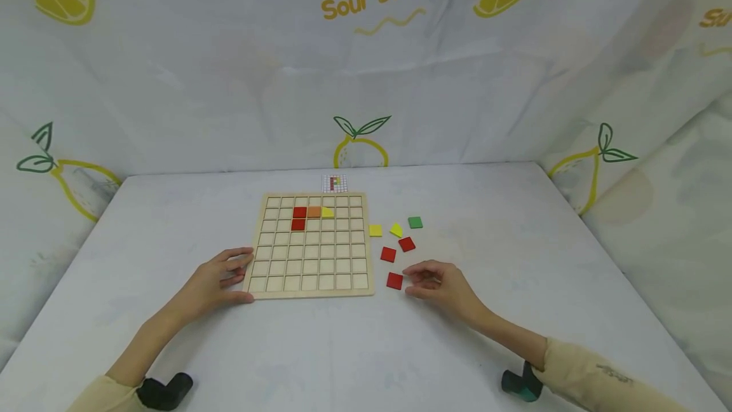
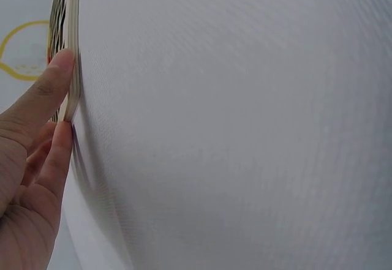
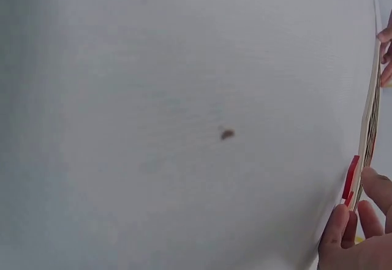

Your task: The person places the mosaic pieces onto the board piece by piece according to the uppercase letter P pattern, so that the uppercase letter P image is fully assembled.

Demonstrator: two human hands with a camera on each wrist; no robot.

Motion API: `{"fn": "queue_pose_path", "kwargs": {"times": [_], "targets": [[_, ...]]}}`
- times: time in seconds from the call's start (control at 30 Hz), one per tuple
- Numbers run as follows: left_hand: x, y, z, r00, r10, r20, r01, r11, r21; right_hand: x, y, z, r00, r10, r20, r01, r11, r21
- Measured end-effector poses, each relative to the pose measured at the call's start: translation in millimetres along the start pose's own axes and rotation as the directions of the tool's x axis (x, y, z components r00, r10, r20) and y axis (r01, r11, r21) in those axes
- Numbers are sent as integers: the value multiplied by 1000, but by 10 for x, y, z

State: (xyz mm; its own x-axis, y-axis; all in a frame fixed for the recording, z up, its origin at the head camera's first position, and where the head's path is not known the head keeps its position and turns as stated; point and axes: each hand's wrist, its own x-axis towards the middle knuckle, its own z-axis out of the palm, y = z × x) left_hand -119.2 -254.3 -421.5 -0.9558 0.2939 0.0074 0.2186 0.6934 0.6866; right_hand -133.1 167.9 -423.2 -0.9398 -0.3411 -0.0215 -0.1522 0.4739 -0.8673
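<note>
Grid board [image 1: 311,251] braced at one corner, loose tiles beyond

At the left, the left hand [image 1: 214,278] touches the board's near left corner, its grip apart, thumb and fingers spread along the edges; a careless push there could, I'd say, skid the board over the table [image 1: 320,348]. The board lies flat, carrying two red tiles [image 1: 298,224], an orange tile [image 1: 314,212] and a yellow piece [image 1: 327,212]; a hard jolt might unseat them. Beyond its far edge lies a pattern card [image 1: 334,184], which a shoved board could knock askew. Close by the right rim lies a yellow square [image 1: 375,231], likely first to be bumped if the board slid that way. Next comes the nearest red tile [image 1: 394,280]: thin and flat, it could skate off under one-sided pressure. Beside it is the right hand [image 1: 445,285], its grip apart; whether a fingertip touches the tile, I cannot tell.
</note>
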Motion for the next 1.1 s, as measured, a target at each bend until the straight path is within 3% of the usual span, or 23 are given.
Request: {"fn": "queue_pose_path", "kwargs": {"times": [0.23,0.53,0.73,1.1], "targets": [[-15,9,9,1000,-13,-5,13,1000,-8,59,-57,86,999,-28,-34,23,987,-161],[-17,17,-4,1000,13,2,-13,1000,-7,163,-111,131,992,-126,29,129,938,-321],[-4,18,-7,1000,-6,6,6,1000,-17,176,-145,116,990,-132,53,142,932,-333],[-12,15,-11,1000,0,0,0,1000,-12,138,-171,30,996,-52,78,69,970,-233]]}}
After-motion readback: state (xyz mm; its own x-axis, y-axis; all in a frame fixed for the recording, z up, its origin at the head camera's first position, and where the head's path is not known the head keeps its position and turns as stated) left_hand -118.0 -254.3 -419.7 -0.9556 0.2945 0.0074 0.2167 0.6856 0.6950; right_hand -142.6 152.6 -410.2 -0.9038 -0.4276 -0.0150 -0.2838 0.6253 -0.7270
